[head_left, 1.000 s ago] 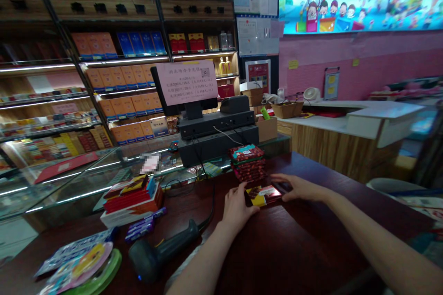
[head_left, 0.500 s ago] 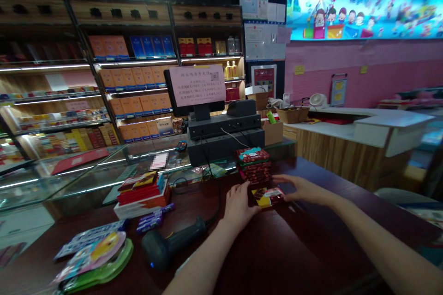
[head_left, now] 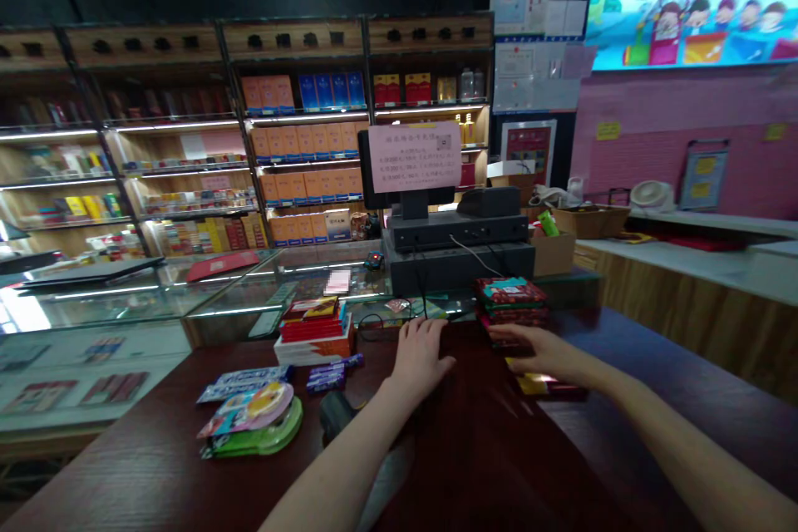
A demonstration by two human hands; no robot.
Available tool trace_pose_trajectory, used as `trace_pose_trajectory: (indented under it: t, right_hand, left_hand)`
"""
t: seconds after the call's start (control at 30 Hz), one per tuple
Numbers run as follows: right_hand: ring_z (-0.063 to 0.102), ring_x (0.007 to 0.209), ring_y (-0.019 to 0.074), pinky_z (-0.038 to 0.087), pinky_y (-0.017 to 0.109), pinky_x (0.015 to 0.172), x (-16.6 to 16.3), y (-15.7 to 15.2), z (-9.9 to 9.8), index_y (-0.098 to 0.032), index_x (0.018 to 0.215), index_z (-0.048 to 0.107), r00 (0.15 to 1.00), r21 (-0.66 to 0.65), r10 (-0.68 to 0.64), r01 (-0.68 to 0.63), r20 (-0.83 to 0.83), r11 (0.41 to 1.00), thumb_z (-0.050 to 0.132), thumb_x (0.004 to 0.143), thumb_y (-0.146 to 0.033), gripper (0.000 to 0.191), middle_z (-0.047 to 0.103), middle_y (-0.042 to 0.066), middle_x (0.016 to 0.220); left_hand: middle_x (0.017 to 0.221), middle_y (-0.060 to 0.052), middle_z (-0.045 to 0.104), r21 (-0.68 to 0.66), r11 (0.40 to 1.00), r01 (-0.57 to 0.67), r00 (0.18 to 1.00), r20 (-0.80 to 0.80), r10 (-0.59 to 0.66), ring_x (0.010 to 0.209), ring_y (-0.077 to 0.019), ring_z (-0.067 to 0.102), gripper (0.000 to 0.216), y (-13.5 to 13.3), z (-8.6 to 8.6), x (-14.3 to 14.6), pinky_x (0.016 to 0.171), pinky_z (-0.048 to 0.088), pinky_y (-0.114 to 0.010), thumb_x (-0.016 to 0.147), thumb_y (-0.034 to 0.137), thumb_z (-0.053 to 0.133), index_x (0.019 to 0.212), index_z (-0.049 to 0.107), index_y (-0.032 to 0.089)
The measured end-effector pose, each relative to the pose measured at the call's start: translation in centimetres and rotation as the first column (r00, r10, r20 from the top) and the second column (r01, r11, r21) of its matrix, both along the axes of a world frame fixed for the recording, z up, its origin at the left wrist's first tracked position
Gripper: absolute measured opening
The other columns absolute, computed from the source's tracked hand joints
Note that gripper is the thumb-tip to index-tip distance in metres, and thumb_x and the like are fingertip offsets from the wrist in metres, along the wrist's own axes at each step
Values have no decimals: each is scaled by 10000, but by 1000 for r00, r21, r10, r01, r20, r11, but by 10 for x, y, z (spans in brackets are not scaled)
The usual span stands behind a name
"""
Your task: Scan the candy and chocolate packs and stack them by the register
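Observation:
My left hand (head_left: 421, 357) rests low over the dark counter (head_left: 474, 449), fingers stretched forward and thumb apart, holding nothing. Under its forearm, a black barcode scanner (head_left: 337, 414) is mostly hidden. My right hand (head_left: 554, 356) reaches in from the right with its fingers extended and spread. Its fingertips are by the stack of red-brown snack packets (head_left: 511, 293), one with a teal patch on top. Just below that hand lies a yellow and brown snack packet (head_left: 534, 383), partly covered by it. Whether the hand touches the packet I cannot tell.
A stack of red boxes (head_left: 312, 327) stands left of my left hand, with purple snack bars (head_left: 327, 374) and packaged toys (head_left: 268, 420) nearer. Behind are a cash register (head_left: 461, 234), a glass case (head_left: 249, 307) and stocked shelves (head_left: 305, 141).
The view has turned left. My left hand has come away from the yellow and brown packet, leaving a gap. My right hand now hangs over the packet, which lies slightly farther right and nearer.

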State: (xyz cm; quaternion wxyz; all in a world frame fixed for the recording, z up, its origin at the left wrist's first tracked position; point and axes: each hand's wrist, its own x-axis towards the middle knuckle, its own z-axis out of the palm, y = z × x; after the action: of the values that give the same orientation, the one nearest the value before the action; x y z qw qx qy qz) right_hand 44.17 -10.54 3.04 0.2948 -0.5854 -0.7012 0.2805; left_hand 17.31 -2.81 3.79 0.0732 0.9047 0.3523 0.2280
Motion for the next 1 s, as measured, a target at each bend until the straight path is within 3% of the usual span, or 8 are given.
trace_pose_trajectory:
  t: [0.23,0.57,1.0]
  right_hand:
    - [530,1316,314,334,480,1162,-48,32,7,-255,1359,579,995,53,36,-42,98,998,688,710,-300,660,633,75,1370]
    - [556,1291,281,370,456,1148,-118,81,8,-242,1348,584,980,92,180,-187,83,978,656,757,-272,596,623,71,1381]
    - [566,1273,309,379,483,1129,-197,132,21,-241,1312,610,958,145,255,-273,128,951,653,755,-269,559,640,62,1358]
  left_hand:
    - [1386,-46,563,67,989,-131,991,-3,131,1329,-285,411,481,27,11,-61,1169,208,-492,809,343,664,1274,554,282]
    - [1372,-29,584,119,942,-314,949,37,312,1334,-278,428,415,54,20,-145,1150,246,-485,828,318,671,1232,576,292]
    - [1373,-29,577,177,881,-440,898,71,434,1319,-270,438,442,93,21,-227,1130,266,-463,842,324,656,1270,544,303]
